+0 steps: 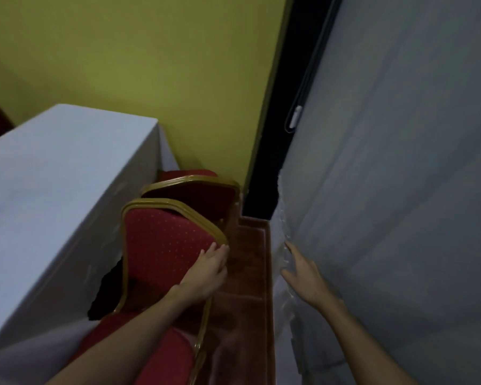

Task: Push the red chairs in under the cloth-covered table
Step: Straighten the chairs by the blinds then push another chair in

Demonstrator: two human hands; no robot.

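Here, a narrow aisle between a cloth-covered desk (53, 173) on the left and a pale curtain (400, 190) on the right. Brown carpeted floor (247, 262) runs between them to a yellow-green wall (150, 65).

Near red chair (161, 245): gold frame, dotted red upholstery, its backrest facing the camera. Its seat end points toward the desk; a dark gap shows where the white cloth is lifted at the chair's left edge. Cannot tell how far under the seat sits.

Far red chair (200, 190): same gold frame, just behind the near one and close to the wall, at the desk's corner. Backrests nearly touching.

A third red seat cushion (161, 357) at the bottom edge, under the left forearm, with a gold frame rail along its right side.

Left hand (206, 270): laid on the right edge of the near chair's backrest, fingers (215, 250) curled over the gold rim. Grip is narrow, closed around the frame.

Right hand (303, 273): flat and spread, palm against the curtain's lower folds, grip wide and holding nothing.

A black vertical strip (275, 134) stands between wall and curtain, and a thin cord with a small white fitting (296, 116) hangs along it.

Image is soft with motion blur.
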